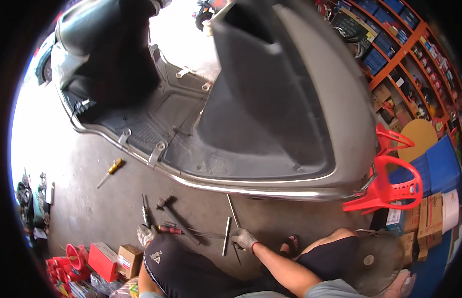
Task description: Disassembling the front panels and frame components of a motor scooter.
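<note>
My left hand (146,235), in a pale work glove, is beside my knee. Its fingers are closed at the lower end of a slim metal tool (145,211) with two thin prongs; its exact kind is unclear. My right hand (245,240), also gloved, grips a long thin metal rod (233,210). Close to its left is a silver bar (226,236). Between my hands lie a hammer (178,218) and a long screwdriver with a red handle (170,229). A screwdriver with a yellow handle (111,170) lies farther off, at the left on the floor.
Above the tools spans a large grey scooter body (270,99) with a chrome rail (231,189). Red plastic chairs (397,184), cardboard boxes (429,218) and a fan (368,260) stand right. Orange shelving (407,47) rises behind. A red box (104,261) sits lower left.
</note>
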Demonstrator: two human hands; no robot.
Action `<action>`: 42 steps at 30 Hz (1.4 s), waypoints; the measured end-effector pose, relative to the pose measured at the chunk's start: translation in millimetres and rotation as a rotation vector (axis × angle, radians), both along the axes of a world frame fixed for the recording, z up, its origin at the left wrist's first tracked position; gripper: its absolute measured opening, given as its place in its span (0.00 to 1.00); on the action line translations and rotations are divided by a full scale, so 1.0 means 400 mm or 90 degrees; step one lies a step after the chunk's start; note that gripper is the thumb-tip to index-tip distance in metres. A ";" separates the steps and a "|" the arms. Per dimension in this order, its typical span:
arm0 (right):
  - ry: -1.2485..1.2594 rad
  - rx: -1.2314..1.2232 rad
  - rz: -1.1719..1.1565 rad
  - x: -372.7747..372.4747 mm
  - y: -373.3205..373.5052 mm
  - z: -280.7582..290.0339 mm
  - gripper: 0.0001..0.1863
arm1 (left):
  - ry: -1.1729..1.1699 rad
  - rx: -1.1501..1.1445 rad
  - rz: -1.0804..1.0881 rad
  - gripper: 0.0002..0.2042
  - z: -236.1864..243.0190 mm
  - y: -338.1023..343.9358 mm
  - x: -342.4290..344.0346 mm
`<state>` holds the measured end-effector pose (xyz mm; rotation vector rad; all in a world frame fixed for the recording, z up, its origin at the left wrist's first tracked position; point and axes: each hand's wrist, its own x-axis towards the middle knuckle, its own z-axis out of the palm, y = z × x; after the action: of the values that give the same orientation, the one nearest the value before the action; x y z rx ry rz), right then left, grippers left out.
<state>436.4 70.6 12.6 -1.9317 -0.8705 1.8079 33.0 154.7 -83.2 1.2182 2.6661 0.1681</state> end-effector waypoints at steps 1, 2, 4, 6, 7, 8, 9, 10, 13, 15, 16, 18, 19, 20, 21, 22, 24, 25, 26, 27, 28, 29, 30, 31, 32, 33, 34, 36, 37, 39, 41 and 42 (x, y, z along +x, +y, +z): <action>0.011 -0.002 -0.033 -0.003 0.006 -0.003 0.10 | -0.016 -0.024 -0.002 0.26 -0.006 0.002 0.000; 0.022 0.014 -0.031 0.002 0.004 -0.021 0.10 | -0.031 -0.047 0.000 0.27 -0.015 0.007 -0.004; 0.063 0.034 -0.042 -0.036 0.032 -0.048 0.10 | -0.010 -0.014 -0.041 0.29 0.019 0.014 -0.111; 0.062 0.010 -0.058 -0.062 0.050 -0.034 0.09 | -0.125 -0.020 -0.106 0.27 0.121 0.057 -0.145; 0.066 0.023 -0.052 -0.037 0.054 -0.029 0.09 | -0.149 0.082 -0.122 0.25 0.194 0.094 -0.078; 0.098 0.008 -0.064 -0.045 0.064 -0.022 0.08 | -0.144 0.161 -0.143 0.25 0.268 0.122 -0.085; 0.115 -0.013 -0.093 -0.032 0.062 -0.025 0.08 | -0.192 0.198 -0.166 0.24 0.376 0.174 -0.029; 0.133 0.027 -0.133 -0.030 0.058 -0.042 0.09 | -0.199 0.270 -0.186 0.22 0.495 0.208 0.029; 0.166 0.023 -0.143 -0.077 0.079 -0.025 0.08 | -0.281 0.486 -0.372 0.19 0.837 0.263 0.111; 0.171 -0.013 -0.157 -0.078 0.089 -0.014 0.08 | -0.382 0.561 -0.420 0.19 1.055 0.262 0.248; 0.178 -0.013 -0.171 -0.077 0.089 -0.014 0.08 | -0.423 0.589 -0.436 0.20 1.154 0.257 0.322; 0.187 0.000 -0.186 -0.078 0.093 -0.008 0.07 | -0.532 0.670 -0.521 0.23 1.297 0.238 0.443; 0.185 0.005 -0.218 -0.068 0.100 -0.007 0.06 | -0.578 0.701 -0.545 0.25 1.341 0.241 0.497; 0.196 0.010 -0.204 -0.077 0.109 0.001 0.06 | -0.610 0.733 -0.563 0.27 1.389 0.229 0.532; 0.184 0.011 -0.204 -0.079 0.112 0.003 0.05 | -0.597 0.737 -0.561 0.27 1.425 0.224 0.568; 0.168 0.010 -0.212 -0.071 0.115 0.001 0.05 | -0.646 0.734 -0.582 0.29 1.451 0.229 0.611; 0.177 0.017 -0.227 -0.063 0.116 0.012 0.06 | -0.687 0.728 -0.601 0.31 1.471 0.241 0.669; 0.167 0.025 -0.228 -0.064 0.119 0.016 0.06 | -0.644 0.734 -0.562 0.32 1.478 0.243 0.686; 0.157 0.033 -0.230 -0.064 0.120 0.020 0.06 | -0.600 0.739 -0.523 0.33 1.483 0.244 0.699; 0.161 0.036 -0.239 -0.062 0.120 0.023 0.07 | -0.598 0.723 -0.462 0.34 1.481 0.251 0.706; 0.167 0.036 -0.240 -0.057 0.121 0.015 0.07 | -0.593 0.721 -0.468 0.34 1.472 0.263 0.708; 0.179 0.053 -0.251 -0.053 0.119 0.002 0.07 | -0.634 0.731 -0.472 0.32 1.463 0.273 0.710; 0.190 0.069 -0.261 -0.051 0.117 -0.009 0.07 | -0.674 0.740 -0.476 0.30 1.457 0.279 0.712; 0.214 0.064 -0.270 -0.052 0.113 -0.012 0.07 | -0.667 0.738 -0.477 0.30 1.455 0.278 0.715; 0.221 0.062 -0.268 -0.054 0.112 -0.015 0.07 | -0.674 0.746 -0.496 0.28 1.455 0.274 0.715; 0.222 0.069 -0.260 -0.056 0.111 -0.018 0.08 | -0.682 0.753 -0.514 0.26 1.455 0.272 0.717; 0.223 0.077 -0.251 -0.057 0.109 -0.020 0.08 | -0.675 0.752 -0.513 0.26 1.455 0.269 0.718; 0.218 0.091 -0.218 -0.060 0.106 -0.034 0.09 | -0.746 0.772 -0.555 0.16 1.454 0.263 0.721; 0.208 0.075 -0.214 -0.062 0.112 -0.040 0.10 | -0.743 0.770 -0.554 0.16 1.453 0.264 0.720; 0.199 0.056 -0.208 -0.060 0.113 -0.055 0.11 | -0.672 0.752 -0.561 0.16 1.448 0.267 0.715; 0.199 0.045 -0.218 -0.048 0.106 -0.062 0.10 | -0.679 0.748 -0.567 0.15 1.443 0.268 0.721; 0.219 0.059 -0.246 -0.047 0.118 -0.066 0.10 | -0.687 0.748 -0.578 0.15 1.441 0.276 0.725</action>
<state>417.5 117.8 -13.9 -1.5364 -0.4242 1.7518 323.2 265.1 493.0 1.6780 0.8245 1.7181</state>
